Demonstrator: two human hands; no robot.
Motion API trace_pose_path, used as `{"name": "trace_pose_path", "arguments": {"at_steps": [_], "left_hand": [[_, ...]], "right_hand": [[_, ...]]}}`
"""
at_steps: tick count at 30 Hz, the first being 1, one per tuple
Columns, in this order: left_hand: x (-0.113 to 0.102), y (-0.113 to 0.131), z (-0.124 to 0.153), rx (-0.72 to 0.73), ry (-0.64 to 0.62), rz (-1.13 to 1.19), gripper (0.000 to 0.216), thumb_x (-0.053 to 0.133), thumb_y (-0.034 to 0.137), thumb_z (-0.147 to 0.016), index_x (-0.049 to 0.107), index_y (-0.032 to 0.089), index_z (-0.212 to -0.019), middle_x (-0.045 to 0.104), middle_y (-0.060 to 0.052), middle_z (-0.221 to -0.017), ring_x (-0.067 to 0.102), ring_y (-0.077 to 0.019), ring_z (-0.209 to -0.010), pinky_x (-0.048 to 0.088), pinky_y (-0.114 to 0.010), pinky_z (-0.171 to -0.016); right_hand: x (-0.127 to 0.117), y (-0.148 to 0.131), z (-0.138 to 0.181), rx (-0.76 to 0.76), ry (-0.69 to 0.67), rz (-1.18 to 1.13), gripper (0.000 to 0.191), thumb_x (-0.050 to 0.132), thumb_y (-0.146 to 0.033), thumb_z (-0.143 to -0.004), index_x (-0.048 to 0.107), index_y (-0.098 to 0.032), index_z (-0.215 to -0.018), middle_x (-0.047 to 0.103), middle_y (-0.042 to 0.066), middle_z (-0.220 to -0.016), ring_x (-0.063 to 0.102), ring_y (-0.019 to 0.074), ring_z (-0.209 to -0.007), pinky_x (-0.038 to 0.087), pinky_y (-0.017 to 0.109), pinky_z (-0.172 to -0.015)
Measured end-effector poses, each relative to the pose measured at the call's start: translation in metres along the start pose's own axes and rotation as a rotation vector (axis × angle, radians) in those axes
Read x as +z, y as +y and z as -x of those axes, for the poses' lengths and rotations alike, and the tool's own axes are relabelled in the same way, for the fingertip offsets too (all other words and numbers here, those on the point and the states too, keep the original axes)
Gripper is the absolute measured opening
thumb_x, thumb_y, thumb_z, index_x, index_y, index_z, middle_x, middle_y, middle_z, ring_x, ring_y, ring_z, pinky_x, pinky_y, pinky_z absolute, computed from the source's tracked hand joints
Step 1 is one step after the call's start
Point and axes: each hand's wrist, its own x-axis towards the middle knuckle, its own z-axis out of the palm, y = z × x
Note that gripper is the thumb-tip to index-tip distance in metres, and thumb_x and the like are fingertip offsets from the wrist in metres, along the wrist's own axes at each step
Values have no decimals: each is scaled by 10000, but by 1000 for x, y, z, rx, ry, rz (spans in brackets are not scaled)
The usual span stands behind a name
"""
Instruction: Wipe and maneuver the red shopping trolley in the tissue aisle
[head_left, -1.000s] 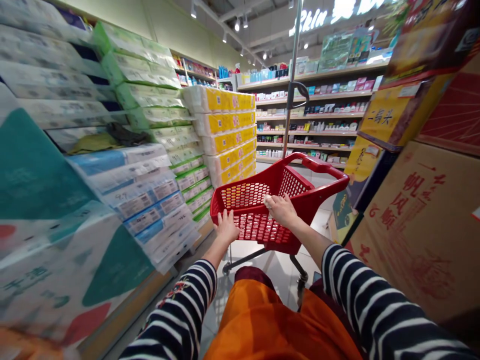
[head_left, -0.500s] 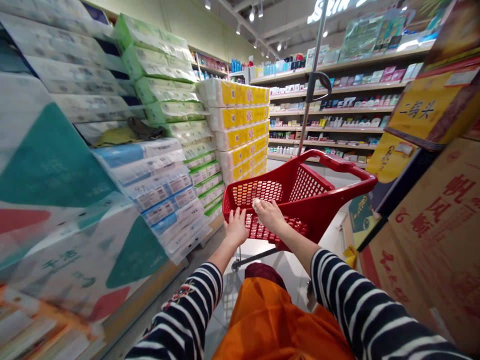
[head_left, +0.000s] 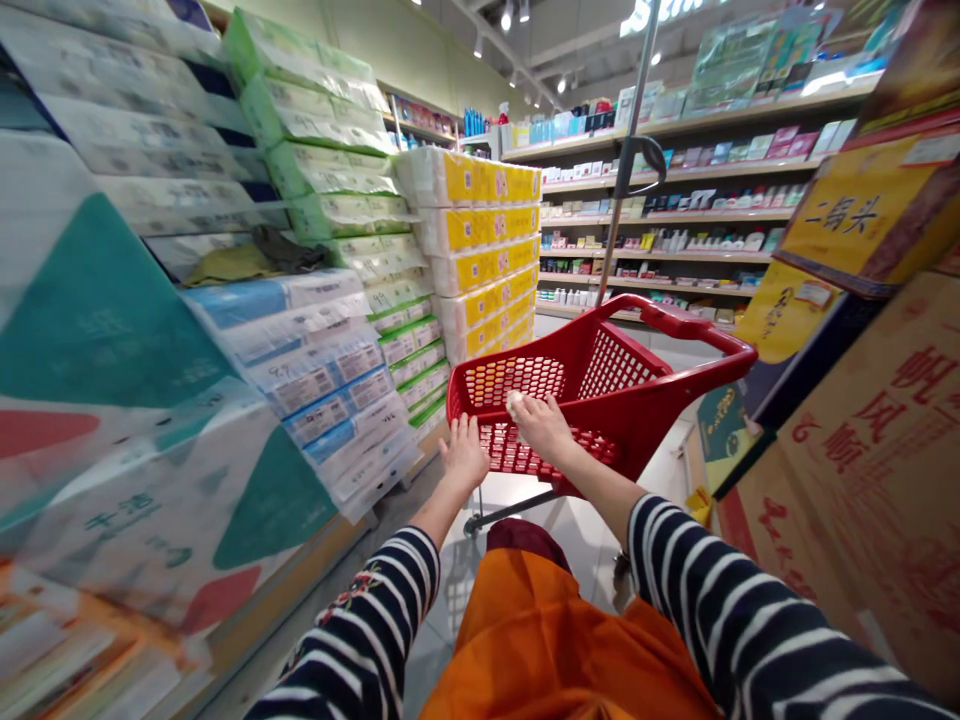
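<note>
The cart [head_left: 641,425] is red plastic, its walls pierced with rows of small holes, on a grey metal frame. It stands upright on the floor, crosswise, with its looped handle to the right and its basket end to the left. The cloth [head_left: 514,402], small, white and bunched up, is in the right hand [head_left: 544,428] at the cart's near rim.

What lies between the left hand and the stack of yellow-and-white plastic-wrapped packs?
The head view shows the red plastic shopping cart between the left hand and the stack.
</note>
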Motion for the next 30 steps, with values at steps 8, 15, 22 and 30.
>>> {"name": "trace_pose_path", "arguments": {"at_steps": [8, 15, 22, 30], "left_hand": [[-4, -9, -3, 3, -17, 1, 686, 412, 169, -757, 227, 180, -1417, 171, -66, -1521, 154, -223, -1390, 194, -535, -1096], [0, -5, -2, -3, -1, -18, 683, 419, 195, -766, 226, 149, -1419, 161, -86, -1521, 131, -248, -1393, 159, -555, -1096], [-10, 22, -5, 37, -6, -35, 679, 392, 186, -777, 203, 175, -1428, 150, -67, -1524, 128, -210, -1395, 142, -513, -1112], [-8, 20, -7, 34, -13, -71, 660, 403, 186, -767, 257, 156, -1410, 197, -90, -1511, 158, -229, -1388, 132, -558, -1100]], "right_hand": [[1, 0, -5, -48, -11, -39, 461, 456, -215, -856, 422, -194, -1315, 501, 133, -1290, 499, 247, -1105, 226, 448, -1023], [-9, 35, 14, 68, 9, 14, 443, 438, -209, -861, 444, -166, -1302, 532, 146, -1246, 514, 265, -1059, 201, 494, -1026], [3, -18, -4, -41, -9, -36, 399, 416, -234, -883, 463, -239, -1280, 410, 119, -1383, 417, 254, -1196, 234, 466, -1023], [-24, 83, 36, 100, 36, 71, 433, 437, -181, -804, 535, -194, -1226, 499, 109, -1301, 468, 255, -1101, 171, 476, -1030]]}}
